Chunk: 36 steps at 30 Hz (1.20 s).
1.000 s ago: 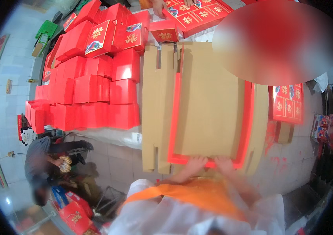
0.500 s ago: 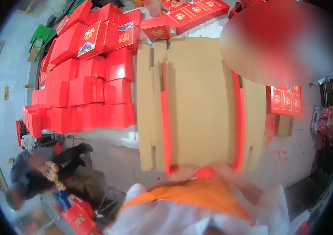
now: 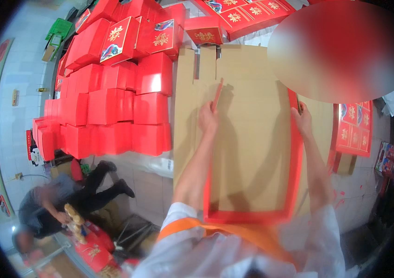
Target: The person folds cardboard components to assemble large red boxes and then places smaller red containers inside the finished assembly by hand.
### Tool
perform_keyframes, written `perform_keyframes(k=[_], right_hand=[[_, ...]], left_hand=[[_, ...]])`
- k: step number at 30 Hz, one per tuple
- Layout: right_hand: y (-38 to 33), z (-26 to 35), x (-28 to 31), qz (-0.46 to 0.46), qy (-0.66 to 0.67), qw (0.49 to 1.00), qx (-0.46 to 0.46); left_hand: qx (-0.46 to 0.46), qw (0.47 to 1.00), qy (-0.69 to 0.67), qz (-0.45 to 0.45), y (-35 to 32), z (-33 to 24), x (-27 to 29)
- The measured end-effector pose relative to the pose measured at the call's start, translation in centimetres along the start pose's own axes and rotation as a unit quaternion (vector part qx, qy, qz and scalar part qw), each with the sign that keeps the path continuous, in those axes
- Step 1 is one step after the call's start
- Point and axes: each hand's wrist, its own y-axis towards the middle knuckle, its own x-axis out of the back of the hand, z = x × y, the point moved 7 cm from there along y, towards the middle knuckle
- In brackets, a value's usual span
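Note:
In front of me lies a large cardboard gift box (image 3: 252, 139), partly folded, brown inside and red outside. Its near wall (image 3: 248, 216) stands up against my orange apron, and the right wall (image 3: 296, 157) is raised too. My left hand (image 3: 208, 119) is closed on the left wall, whose red end flap (image 3: 217, 92) rises past my fingers. Across from it, my right hand (image 3: 302, 119) grips the right wall near its far end. Brown cardboard lies flat beyond both walls. My fingertips are partly hidden.
Red boxes (image 3: 109, 109) are piled at the left, and a smaller red box (image 3: 204, 30) stands past the far edge. Printed red boxes (image 3: 248, 16) lie at the back, others (image 3: 354, 127) at the right. At lower left a person (image 3: 53, 201) handles golden items beside red bags (image 3: 95, 252).
Both hands have gone from the near wall out along the sides, gripping the left and right walls. The co-worker's hands at the back have left view. The view has shifted slightly.

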Motion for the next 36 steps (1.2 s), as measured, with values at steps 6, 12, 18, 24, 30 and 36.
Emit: perform_keyframes(k=[6,12,18,24,30,36], right_hand=[[-2.8,1.4,-0.9,0.143,0.015,0.990,0.010],[-2.9,6.3,-0.8,0.210,-0.240,0.931,0.180],[-3.3,8.8,-5.1,0.171,-0.306,0.908,0.230],[-3.8,8.2,-5.9,0.114,-0.295,0.911,0.264],[-5.0,10.4,-3.6,0.059,-0.245,0.917,0.310],[-5.6,10.4,-4.3,0.095,-0.261,0.909,0.311]], left_hand=[[-0.309,0.932,0.060,0.181,-4.1,-1.3,-0.2],[-0.365,0.893,0.216,0.151,-4.0,-2.8,-1.5],[-0.392,0.883,0.222,0.129,-4.2,-3.4,-3.8],[-0.414,0.887,0.181,0.091,-5.0,-5.5,-7.0],[-0.371,0.903,0.199,0.085,-5.0,-5.4,-6.7],[-0.422,0.898,0.128,0.001,-5.8,-5.9,-5.8]])
